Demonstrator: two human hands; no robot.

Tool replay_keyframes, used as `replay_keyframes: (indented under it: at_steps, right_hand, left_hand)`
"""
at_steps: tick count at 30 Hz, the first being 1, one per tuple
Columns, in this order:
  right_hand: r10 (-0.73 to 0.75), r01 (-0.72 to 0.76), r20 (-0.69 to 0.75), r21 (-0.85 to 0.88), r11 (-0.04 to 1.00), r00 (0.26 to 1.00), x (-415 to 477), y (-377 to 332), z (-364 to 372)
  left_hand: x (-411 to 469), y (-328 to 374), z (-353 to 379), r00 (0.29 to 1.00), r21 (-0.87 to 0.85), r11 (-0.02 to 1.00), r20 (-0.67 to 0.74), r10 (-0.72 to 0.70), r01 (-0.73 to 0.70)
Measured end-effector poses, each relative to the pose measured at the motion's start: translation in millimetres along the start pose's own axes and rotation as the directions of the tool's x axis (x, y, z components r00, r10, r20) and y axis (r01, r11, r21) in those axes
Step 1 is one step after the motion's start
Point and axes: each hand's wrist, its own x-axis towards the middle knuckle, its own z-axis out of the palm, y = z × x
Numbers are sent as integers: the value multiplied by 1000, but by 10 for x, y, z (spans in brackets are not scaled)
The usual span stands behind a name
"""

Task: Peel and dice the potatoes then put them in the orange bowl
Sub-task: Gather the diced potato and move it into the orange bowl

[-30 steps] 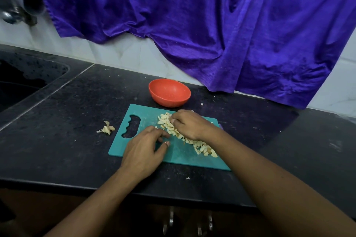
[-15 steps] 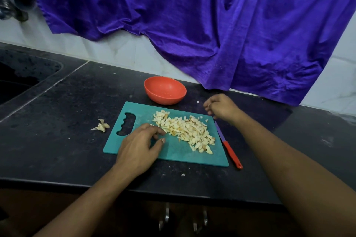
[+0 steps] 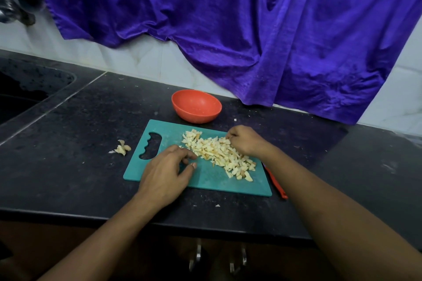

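A pile of diced potato lies on the teal cutting board. My left hand rests on the board's left half with relaxed fingers, its fingertips at the pile's left edge. My right hand sits at the pile's far right edge, its fingers curled down around some of the pieces. Just behind the board stands the orange bowl, with only a few specks inside.
A red-handled knife lies on the black counter along the board's right edge, partly hidden by my right forearm. Potato peels sit left of the board. A sink is at far left. Purple cloth hangs behind.
My right hand left the pile, went to the board's right side where the knife now lies, then came back to the pile's far right edge. My left hand stayed put.
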Motion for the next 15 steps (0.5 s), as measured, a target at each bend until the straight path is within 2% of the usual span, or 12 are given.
replay_keyframes:
  at_steps: [7, 10, 12, 15]
  right_hand:
    - [-65, 63, 48, 37, 997, 997, -86, -127, 48]
    - [-78, 70, 71, 115, 991, 994, -110, -135, -66]
    - [-55, 52, 15, 159, 986, 998, -111, -89, -192]
    - [72, -61, -39, 240, 969, 997, -122, 47, -356]
  left_hand:
    - [-8, 6, -10, 1000, -7, 1000, -1, -1, 1]
    - [-3, 12, -12, 1000, -13, 1000, -2, -4, 4]
    - [0, 13, -12, 1000, -16, 1000, -3, -1, 0]
    - [-4, 6, -12, 1000, -18, 1000, -5, 3, -3]
